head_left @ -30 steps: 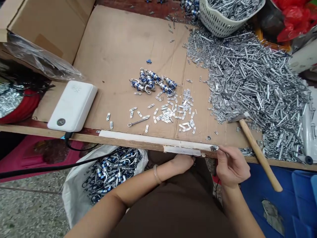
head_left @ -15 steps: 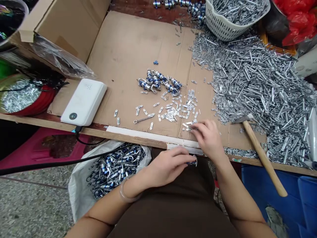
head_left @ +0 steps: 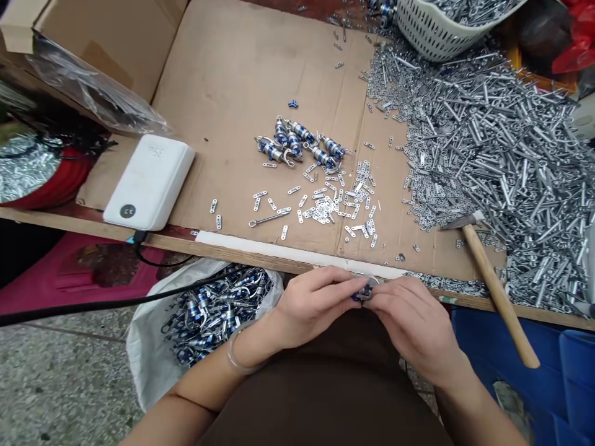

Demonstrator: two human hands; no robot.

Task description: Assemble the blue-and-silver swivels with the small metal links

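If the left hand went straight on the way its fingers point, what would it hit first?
Left hand points right: first the small blue part at its fingertips, then probably the right hand.

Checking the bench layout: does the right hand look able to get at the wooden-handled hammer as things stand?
Probably yes. The wooden-handled hammer lies just beside the right hand, its handle overhanging the table edge with nothing between; though that hand now pinches a small blue-and-silver part.

Counted were one left hand (head_left: 312,305), one right hand (head_left: 413,322), one blue fitting (head_left: 364,292), one hammer (head_left: 493,285), one basket (head_left: 427,37), one sack (head_left: 139,347).
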